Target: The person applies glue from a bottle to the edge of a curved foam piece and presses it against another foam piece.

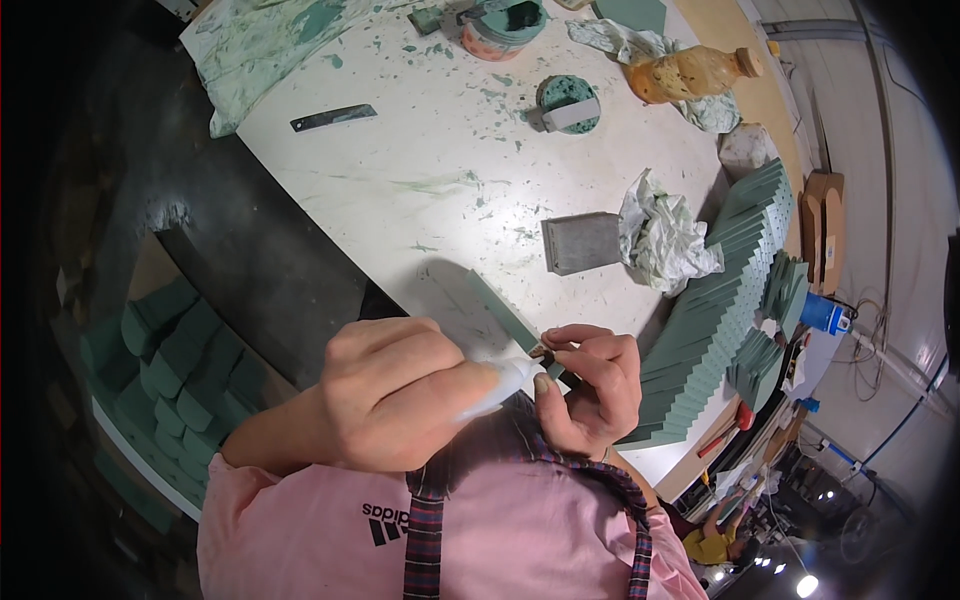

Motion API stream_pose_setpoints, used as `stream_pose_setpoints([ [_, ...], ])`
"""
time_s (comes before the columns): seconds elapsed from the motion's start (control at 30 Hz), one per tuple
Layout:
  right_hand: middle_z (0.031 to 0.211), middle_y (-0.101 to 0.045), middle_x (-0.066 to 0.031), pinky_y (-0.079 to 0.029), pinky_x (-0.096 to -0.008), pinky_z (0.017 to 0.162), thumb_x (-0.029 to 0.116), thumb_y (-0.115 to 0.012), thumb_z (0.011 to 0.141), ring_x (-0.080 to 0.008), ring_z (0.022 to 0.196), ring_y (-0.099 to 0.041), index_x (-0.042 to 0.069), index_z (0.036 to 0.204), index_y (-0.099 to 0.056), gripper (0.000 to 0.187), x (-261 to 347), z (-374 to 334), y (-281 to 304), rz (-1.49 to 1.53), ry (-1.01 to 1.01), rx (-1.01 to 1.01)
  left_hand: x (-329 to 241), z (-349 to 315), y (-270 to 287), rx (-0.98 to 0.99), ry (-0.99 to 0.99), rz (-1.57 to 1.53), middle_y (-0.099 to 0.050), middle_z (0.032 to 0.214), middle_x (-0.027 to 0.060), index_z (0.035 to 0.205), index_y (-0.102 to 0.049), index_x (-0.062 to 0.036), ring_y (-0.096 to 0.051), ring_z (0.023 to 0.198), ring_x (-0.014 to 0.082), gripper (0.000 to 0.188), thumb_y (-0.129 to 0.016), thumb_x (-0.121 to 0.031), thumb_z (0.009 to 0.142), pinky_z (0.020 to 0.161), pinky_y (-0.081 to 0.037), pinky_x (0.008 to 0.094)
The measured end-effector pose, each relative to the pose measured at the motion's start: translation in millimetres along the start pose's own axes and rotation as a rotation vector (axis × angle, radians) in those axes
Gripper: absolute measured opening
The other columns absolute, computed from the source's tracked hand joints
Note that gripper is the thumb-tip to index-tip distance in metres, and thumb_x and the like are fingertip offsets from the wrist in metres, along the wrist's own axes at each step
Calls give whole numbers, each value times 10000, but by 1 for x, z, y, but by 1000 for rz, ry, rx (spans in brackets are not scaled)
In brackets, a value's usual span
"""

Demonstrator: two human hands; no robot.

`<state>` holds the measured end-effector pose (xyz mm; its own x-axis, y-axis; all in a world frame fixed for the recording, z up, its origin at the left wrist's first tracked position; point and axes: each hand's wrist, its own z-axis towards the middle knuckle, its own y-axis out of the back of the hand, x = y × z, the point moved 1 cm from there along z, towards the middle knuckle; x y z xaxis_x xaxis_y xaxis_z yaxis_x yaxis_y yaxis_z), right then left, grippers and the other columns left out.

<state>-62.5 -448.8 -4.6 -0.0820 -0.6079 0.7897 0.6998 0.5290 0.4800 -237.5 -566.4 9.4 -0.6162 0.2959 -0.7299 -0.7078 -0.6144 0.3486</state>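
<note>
My left hand [395, 395] is closed in a fist around a white tapered thing [503, 385], which looks like a small squeeze bottle; most of it is hidden by my fingers. Its narrow tip points right and meets the fingertips of my right hand [593, 390]. Between thumb and fingers, that hand pinches a thin green piece [503, 310], seen nearly edge-on, slanting away to the upper left over the table. A small dark bit and a brownish spot show at the pinch, too small to name. Both hands are close to my chest, at the table's near edge.
On the paint-spotted white table [400, 200] lie a dark blade [333, 118], a grey block [580, 243] and crumpled paper [665, 235]. Farther back stand green-paint pots [572, 92] and an amber bottle [690, 75]. Green sheets [710, 310] line the right; curved green pieces [180, 350] lie left.
</note>
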Motion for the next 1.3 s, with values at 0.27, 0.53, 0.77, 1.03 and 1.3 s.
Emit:
stream_pose_setpoints([
  [0.27,830,-582,-154,-552,-329,630,-32,-762,684,-311,827,-675,-40,922,-629,272,3,1,1,14,-36,17,-2,0,3,20,15,-4,-627,639,55,839,-697,32,-558,474,147,260,-832,-32,627,417,-400,250],
  [0.53,841,-588,-159,-551,-328,637,-21,-759,697,-304,812,-668,-50,915,-626,257,2,0,0,32,-25,-3,-5,-2,3,10,37,-14,-539,673,54,862,-683,21,-527,501,179,271,-779,-13,611,423,-415,291],
  [0.77,831,-526,-138,-566,-356,672,-38,-736,712,-317,817,-667,-62,901,-604,231,4,0,2,23,-30,27,-8,-3,4,7,46,4,-535,664,50,860,-688,15,-523,491,176,265,-784,-18,615,418,-412,289],
  [1.03,814,-532,-135,-553,-346,655,-41,-740,699,-310,800,-669,-63,900,-615,238,6,1,2,20,-48,4,-8,-1,4,6,35,6,-526,644,42,864,-694,5,-522,481,172,268,-792,-21,616,418,-410,282],
  [1.3,840,-626,-186,-540,-306,596,-3,-765,672,-280,767,-658,-50,887,-639,254,3,1,0,10,-11,-45,-7,0,6,33,34,10,-549,647,50,893,-705,9,-533,483,173,282,-788,-16,625,423,-421,276],
])
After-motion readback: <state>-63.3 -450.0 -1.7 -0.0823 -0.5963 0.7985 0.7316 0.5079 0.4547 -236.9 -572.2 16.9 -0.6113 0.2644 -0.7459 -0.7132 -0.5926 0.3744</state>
